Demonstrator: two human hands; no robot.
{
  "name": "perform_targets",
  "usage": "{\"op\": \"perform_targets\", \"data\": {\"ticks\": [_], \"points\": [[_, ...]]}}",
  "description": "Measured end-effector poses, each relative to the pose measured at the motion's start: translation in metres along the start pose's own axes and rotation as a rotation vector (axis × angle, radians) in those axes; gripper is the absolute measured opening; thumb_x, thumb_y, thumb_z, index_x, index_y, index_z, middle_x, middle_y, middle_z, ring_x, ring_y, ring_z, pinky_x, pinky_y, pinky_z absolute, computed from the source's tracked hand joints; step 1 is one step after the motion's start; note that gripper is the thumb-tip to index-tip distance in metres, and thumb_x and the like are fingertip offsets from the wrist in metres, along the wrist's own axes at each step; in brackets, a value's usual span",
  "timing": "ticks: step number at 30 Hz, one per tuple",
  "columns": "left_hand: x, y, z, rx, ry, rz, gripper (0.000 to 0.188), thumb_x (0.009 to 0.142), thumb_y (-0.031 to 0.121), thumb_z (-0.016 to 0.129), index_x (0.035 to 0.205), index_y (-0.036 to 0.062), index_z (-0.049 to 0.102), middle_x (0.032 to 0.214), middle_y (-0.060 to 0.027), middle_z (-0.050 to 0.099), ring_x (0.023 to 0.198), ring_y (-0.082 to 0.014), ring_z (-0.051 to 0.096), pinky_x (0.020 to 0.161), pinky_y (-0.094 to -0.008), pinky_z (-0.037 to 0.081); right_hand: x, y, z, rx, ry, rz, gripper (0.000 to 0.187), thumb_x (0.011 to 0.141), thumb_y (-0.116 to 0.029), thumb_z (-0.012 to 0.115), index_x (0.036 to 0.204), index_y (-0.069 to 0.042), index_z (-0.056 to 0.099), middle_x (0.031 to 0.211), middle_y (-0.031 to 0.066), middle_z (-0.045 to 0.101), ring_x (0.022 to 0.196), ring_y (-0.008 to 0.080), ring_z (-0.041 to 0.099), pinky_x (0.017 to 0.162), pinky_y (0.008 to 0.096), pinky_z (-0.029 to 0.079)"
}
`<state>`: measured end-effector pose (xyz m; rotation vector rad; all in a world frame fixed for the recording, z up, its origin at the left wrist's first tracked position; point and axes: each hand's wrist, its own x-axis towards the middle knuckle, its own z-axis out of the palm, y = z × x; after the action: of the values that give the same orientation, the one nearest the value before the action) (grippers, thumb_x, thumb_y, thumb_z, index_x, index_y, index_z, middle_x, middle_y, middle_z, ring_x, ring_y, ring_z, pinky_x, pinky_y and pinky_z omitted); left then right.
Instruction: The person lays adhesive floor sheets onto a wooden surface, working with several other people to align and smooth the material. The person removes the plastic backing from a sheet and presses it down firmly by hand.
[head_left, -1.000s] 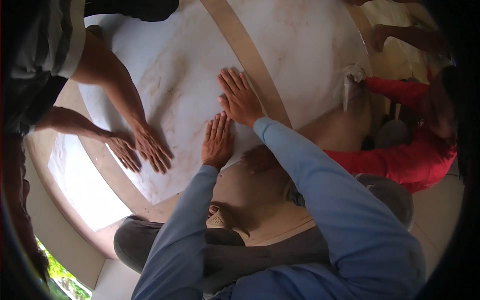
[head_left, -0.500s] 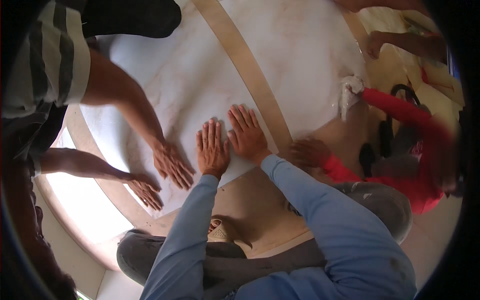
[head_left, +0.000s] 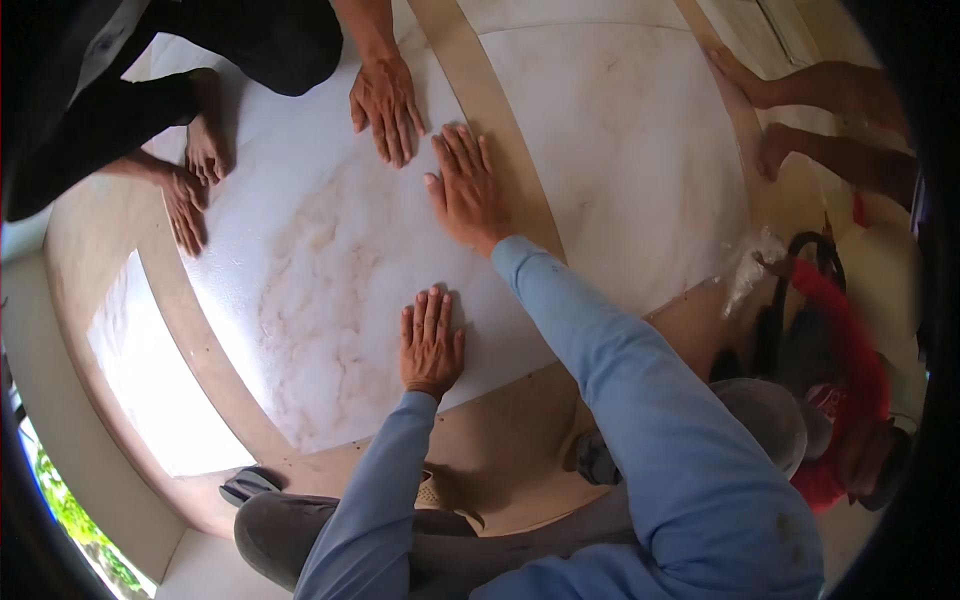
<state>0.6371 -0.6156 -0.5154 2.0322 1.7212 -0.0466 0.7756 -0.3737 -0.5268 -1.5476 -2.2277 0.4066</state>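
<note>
A large white sheet with a pinkish-brown marble pattern (head_left: 320, 290) lies on a tan board surface. Near its close edge my left hand (head_left: 432, 345) rests flat, fingers together and stretched out. My right hand (head_left: 466, 190) lies flat farther away, by the sheet's right edge, with the thumb apart. Neither hand holds anything. Just beyond my right hand, a co-worker's hand (head_left: 387, 108) presses on the same sheet. That person's other hand (head_left: 183, 205) touches the sheet's left edge.
A second marbled sheet (head_left: 610, 150) lies to the right, past a bare tan strip (head_left: 500, 130). Another person's hands (head_left: 745, 80) are along its far side. Someone in a red sleeve (head_left: 835, 310) holds crumpled clear plastic (head_left: 750, 270). A shiny white panel (head_left: 160, 380) lies at left.
My right hand has slid away from me along the sheet; my left has moved slightly nearer. The co-worker at left has shifted farther back. The red-sleeved person has drawn back from the right sheet.
</note>
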Motion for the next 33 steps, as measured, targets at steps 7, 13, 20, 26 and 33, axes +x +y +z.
{"op": "perform_targets", "data": {"ticks": [7,13,20,26,33], "points": [[0.003,0.001,-0.003,0.027,0.000,-0.004,0.071,0.106,0.041,0.050,0.168,0.0131,0.030,0.178,-0.0067,0.019,0.165,-0.0258,0.014,0.134,-0.0487,0.008,0.060,0.013,0.005,0.001,0.106,-0.013,0.049,0.111,-0.035,0.047,0.143,0.002,0.050,0.163,0.0226,0.040,0.158,0.0401,0.028,0.131,0.0562,0.017],[0.004,0.000,-0.003,-0.035,0.007,-0.002,0.073,0.104,0.038,0.052,0.168,0.0119,0.030,0.177,-0.0084,0.022,0.164,-0.0276,0.016,0.134,-0.0501,0.008,0.109,0.025,0.021,0.016,0.185,-0.075,0.045,0.110,-0.034,0.048,0.137,0.001,0.053,0.158,0.0234,0.044,0.156,0.0415,0.030,0.130,0.0584,0.017],[0.001,-0.006,-0.002,-0.060,-0.021,-0.012,0.072,0.104,0.040,0.054,0.167,0.0131,0.032,0.177,-0.0083,0.023,0.164,-0.0273,0.017,0.134,-0.0486,0.009,0.185,0.042,0.047,-0.071,0.358,-0.053,0.044,0.109,-0.038,0.048,0.131,0.000,0.056,0.153,0.0234,0.052,0.152,0.0423,0.037,0.128,0.0583,0.021],[-0.002,-0.003,-0.008,-0.081,0.023,-0.016,0.070,0.104,0.040,0.055,0.167,0.0161,0.034,0.176,-0.0055,0.026,0.163,-0.0247,0.020,0.134,-0.0469,0.010,0.194,0.041,0.048,-0.049,0.352,-0.161,0.048,0.108,-0.039,0.051,0.140,-0.004,0.056,0.160,0.0167,0.046,0.153,0.0393,0.036,0.127,0.0574,0.025],[-0.011,0.005,-0.007,-0.071,0.113,0.003,0.071,0.105,0.042,0.053,0.167,0.0153,0.033,0.176,-0.0061,0.025,0.163,-0.0262,0.019,0.134,-0.0464,0.009,0.104,-0.012,0.055,-0.188,0.051,-0.310,0.064,0.109,-0.045,0.043,0.159,-0.004,0.044,0.169,0.0133,0.037,0.159,0.0333,0.029,0.132,0.0519,0.018]]}}
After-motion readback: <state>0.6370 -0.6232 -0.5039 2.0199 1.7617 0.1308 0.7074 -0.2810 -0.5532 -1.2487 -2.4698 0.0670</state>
